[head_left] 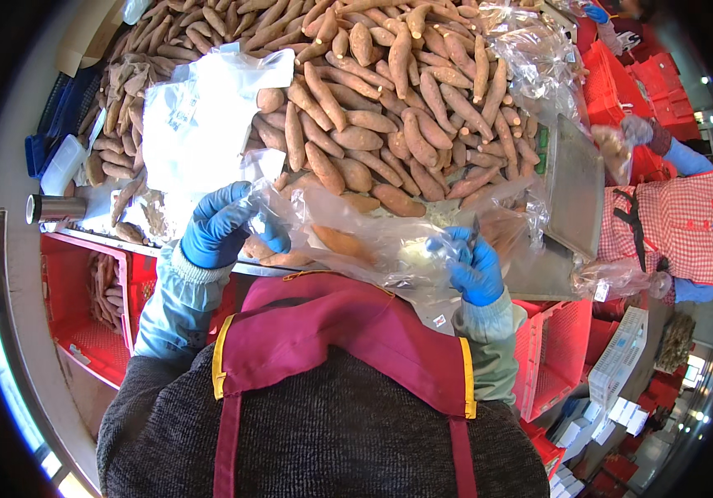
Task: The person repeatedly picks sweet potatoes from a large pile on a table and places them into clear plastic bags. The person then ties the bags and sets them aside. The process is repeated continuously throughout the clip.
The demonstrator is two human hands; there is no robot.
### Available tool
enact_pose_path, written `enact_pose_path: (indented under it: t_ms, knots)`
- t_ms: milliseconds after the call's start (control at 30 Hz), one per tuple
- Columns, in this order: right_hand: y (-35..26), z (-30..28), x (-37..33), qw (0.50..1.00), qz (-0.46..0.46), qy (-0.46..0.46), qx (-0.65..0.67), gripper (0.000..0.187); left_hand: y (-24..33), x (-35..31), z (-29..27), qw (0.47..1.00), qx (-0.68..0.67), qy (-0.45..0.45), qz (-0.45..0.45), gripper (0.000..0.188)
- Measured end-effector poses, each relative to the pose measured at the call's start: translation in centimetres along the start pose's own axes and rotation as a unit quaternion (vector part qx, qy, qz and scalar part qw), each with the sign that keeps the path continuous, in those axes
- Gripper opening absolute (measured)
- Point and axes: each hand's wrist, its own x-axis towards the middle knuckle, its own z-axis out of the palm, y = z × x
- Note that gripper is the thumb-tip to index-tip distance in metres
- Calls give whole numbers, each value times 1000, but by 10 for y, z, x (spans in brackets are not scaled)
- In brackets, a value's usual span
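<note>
Dozens of sweet potatoes (pixel 418 137), several clear bags (pixel 385 236), one metal cylinder (pixel 58 208), one maroon apron (pixel 331 324)

The metal table (pixel 549 278) carries a big heap of sweet potatoes (pixel 356 124), spreading toward twelve o'clock. At nine o'clock is a steel cylinder (pixel 59 208); between two and three, a grey tray (pixel 577 187).

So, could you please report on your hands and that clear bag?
Left hand, right hand: both gloved, gripping the clear bag. Bag spread between them. Sweet potatoes heaped just beyond; nothing visibly blocking.

Produce-packing workshop, heaped tubers (pixel 371 121), red crates (pixel 610 83), co-worker in checked apron (pixel 676 220)
</note>
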Motion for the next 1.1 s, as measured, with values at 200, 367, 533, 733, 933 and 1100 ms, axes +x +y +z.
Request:
enact_pose_path:
  t_ms: [200,367,533,733,933,1100]
  knots:
    - [10,-27,101,977,-114,89,-160,26,-26,7,9,989,-140,-32,-25,25]
    - [3,11,189,667,71,28,-742,79,-32,11,9,987,-131,-48,-74,26]
    - [-3,46,210,582,216,-46,-783,99,-27,10,12,979,-185,-58,-63,29]
    - [36,1,203,732,166,13,-661,97,-28,9,6,980,-193,-39,-25,32]
    - [70,-40,153,969,1,4,-247,84,-29,15,-4,973,-227,-42,-13,35]
    - [39,-30,104,977,-94,-51,-187,89,-23,29,2,977,-201,-61,-27,42]
